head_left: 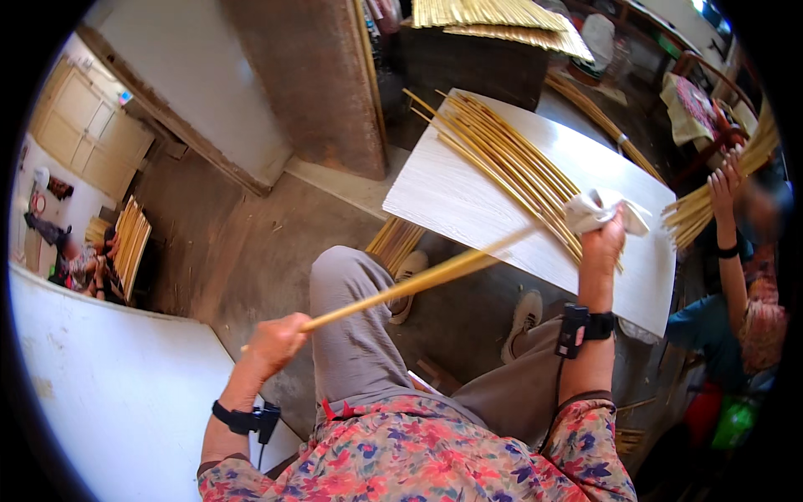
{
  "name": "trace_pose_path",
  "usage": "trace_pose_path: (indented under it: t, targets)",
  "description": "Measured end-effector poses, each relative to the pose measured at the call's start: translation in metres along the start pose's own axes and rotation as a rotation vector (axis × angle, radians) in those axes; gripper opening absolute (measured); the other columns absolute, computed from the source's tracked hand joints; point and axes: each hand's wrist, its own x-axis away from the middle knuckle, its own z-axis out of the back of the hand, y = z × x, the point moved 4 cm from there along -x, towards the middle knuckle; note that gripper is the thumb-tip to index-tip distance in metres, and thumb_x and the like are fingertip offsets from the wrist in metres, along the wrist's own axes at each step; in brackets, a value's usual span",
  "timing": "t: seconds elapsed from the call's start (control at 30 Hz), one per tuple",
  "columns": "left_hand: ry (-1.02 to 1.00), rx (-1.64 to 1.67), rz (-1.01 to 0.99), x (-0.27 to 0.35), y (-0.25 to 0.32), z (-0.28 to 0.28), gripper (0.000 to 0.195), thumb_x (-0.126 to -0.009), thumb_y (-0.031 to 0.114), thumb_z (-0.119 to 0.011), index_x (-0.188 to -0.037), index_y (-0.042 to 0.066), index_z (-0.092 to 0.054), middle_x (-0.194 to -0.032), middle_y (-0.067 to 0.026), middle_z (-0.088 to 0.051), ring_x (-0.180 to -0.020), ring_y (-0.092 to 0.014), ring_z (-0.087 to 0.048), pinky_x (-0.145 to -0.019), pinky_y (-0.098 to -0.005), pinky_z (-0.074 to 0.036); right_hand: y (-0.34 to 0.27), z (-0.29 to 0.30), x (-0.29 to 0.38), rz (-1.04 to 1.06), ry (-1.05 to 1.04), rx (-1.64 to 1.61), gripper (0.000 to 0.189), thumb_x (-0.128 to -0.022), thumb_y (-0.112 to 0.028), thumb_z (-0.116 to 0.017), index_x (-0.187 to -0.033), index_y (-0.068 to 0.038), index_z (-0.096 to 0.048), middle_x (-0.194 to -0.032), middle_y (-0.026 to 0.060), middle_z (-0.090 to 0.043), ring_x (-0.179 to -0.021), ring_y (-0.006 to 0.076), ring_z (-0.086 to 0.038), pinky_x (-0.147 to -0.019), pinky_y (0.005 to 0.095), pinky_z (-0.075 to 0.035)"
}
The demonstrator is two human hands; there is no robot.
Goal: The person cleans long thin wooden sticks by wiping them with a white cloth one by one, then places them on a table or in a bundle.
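My left hand (276,344) is closed around one end of a yellow-brown cane or bamboo stick (401,287), which slants up to the right across my knee. Its far part is blurred and reaches over the edge of a white wood-grain board (433,182). My right hand (605,235) grips a crumpled white cloth (590,210) above the board's right part. Whether the cloth touches the stick I cannot tell. Beside the cloth, a row of similar loose sticks (514,163) lies diagonally on the board.
More sticks lie under the board's left edge (395,245), and a tied bundle (596,119) lies behind it. At the right a person's hand (724,182) holds another bundle (696,216). A white panel (125,370) stands at my left. Another person (85,260) sits far left.
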Motion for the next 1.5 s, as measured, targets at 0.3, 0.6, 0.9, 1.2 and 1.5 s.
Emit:
trace_pose_path:
  t: [0.3,0.6,0.9,1.2,1.5]
  targets:
    - [0.345,0.757,0.784,0.039,-0.139,-0.089,0.023,-0.090,0.029,-0.042,-0.090,0.007,-0.049,-0.057,-0.0012,-0.045,-0.044,-0.009,-0.042,-0.039,-0.0248,-0.035,0.016,0.015,0.014,-0.034,-0.135,0.273,0.031,-0.090,-0.022,-0.045,-0.113,-0.002,-0.047,-0.107,0.0090,-0.055,-0.098,0.0216,-0.054,-0.085,0.0360,-0.044]
    - [0.138,0.589,0.439,-0.064,-0.149,-0.199,0.026,-0.087,0.028,-0.040,-0.092,0.003,-0.046,-0.081,-0.0216,-0.055,-0.076,-0.037,-0.054,-0.065,-0.0429,-0.040,-0.032,0.019,0.064,-0.186,-0.311,0.646,0.031,-0.091,-0.022,-0.041,-0.113,-0.001,-0.047,-0.105,0.0098,-0.056,-0.092,0.0194,-0.056,-0.079,0.0325,-0.046]
    - [-0.021,0.526,0.434,-0.169,-0.149,-0.255,0.023,-0.083,0.021,-0.042,-0.088,0.001,-0.051,-0.082,-0.0239,-0.057,-0.076,-0.040,-0.054,-0.065,-0.0456,-0.041,-0.040,0.055,0.074,-0.210,-0.028,0.784,0.031,-0.090,-0.025,-0.042,-0.111,-0.003,-0.048,-0.092,0.0114,-0.061,-0.064,0.0208,-0.062,-0.049,0.0317,-0.053]
    - [-0.077,0.574,0.618,-0.196,-0.200,-0.337,0.027,-0.085,0.022,-0.042,-0.097,0.002,-0.055,-0.095,-0.0234,-0.058,-0.090,-0.039,-0.055,-0.074,-0.0439,-0.044,-0.019,0.046,0.063,-0.361,-0.088,0.769,0.032,-0.091,-0.021,-0.041,-0.116,-0.002,-0.045,-0.104,0.0126,-0.058,-0.088,0.0236,-0.059,-0.071,0.0358,-0.052]
    - [0.103,0.344,0.412,-0.191,-0.193,-0.301,0.033,-0.081,0.017,-0.052,-0.109,0.000,-0.050,-0.102,-0.0224,-0.056,-0.095,-0.036,-0.054,-0.083,-0.0399,-0.042,0.006,0.029,0.076,-0.319,-0.033,0.788,0.030,-0.088,-0.013,-0.046,-0.113,0.002,-0.046,-0.102,0.0091,-0.056,-0.092,0.0203,-0.057,-0.079,0.0296,-0.046]
